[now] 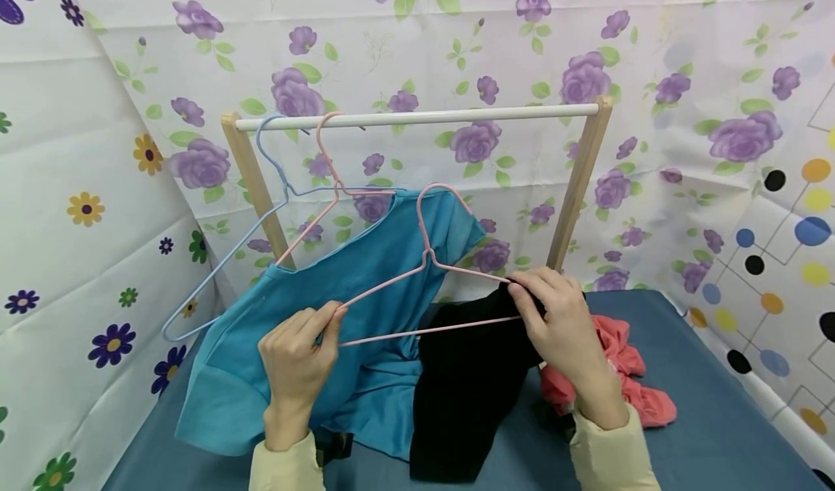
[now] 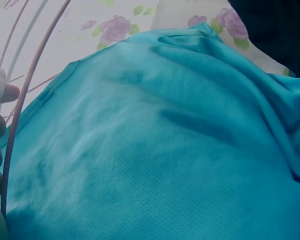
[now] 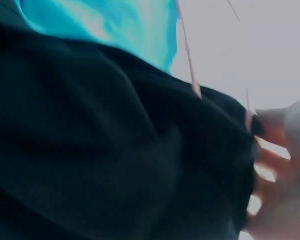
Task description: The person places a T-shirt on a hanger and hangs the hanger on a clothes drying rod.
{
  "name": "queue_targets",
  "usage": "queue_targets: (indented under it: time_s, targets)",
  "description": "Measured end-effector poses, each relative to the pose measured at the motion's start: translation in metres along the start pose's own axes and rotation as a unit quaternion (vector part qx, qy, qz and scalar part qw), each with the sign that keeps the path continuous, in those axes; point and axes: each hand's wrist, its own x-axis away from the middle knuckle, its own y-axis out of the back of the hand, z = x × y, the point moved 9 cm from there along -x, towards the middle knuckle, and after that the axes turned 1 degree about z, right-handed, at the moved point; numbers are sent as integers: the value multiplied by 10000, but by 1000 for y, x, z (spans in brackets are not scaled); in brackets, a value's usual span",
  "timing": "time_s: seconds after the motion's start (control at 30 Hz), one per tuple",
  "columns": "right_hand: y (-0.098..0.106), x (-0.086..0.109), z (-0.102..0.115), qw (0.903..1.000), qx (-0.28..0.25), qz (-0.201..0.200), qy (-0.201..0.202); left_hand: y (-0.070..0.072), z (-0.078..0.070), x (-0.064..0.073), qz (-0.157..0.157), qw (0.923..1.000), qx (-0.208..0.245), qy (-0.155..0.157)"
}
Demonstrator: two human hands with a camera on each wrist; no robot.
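Note:
Between both hands a pink clothes hanger point(image 1: 385, 286) is held up, its hook pointing upward. My left hand point(image 1: 296, 360) pinches its left end with thumb and fingers; the left wrist view shows the pink wire point(image 2: 27, 85) running past those fingers. At the other end, my right hand point(image 1: 561, 324) grips the hanger's right corner together with the edge of a black garment point(image 1: 457, 397). The garment hangs down from there, and in the right wrist view the black cloth point(image 3: 115, 150) covers part of the wire. Behind hangs a turquoise shirt point(image 1: 254, 339) on another pink hanger point(image 1: 334, 161).
A rack with a white rail point(image 1: 417, 117) and wooden posts point(image 1: 580, 179) stands at the back. From its left part hangs a blue hanger point(image 1: 225, 262). A coral-coloured garment point(image 1: 652, 404) lies crumpled on the blue-grey table cover point(image 1: 711, 389), right of my right hand.

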Motion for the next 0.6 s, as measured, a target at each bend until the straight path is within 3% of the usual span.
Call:
queue_targets:
  time_s: [0.1, 0.2, 0.43, 0.6]
  targets:
    - [0, 4, -7, 9961, -277, 838, 13, 0, 3, 0, 62, 10000, -25, 58]
    - [8, 8, -17, 9910, -639, 1172, -110, -1, 3, 0, 84, 9999, -25, 69]
    - [25, 13, -41, 9926, -442, 1129, -33, -1, 4, 0, 70, 9999, 85, 98]
    - [27, 17, -61, 9934, -535, 970, -295, -1, 6, 0, 84, 9997, 149, 182]
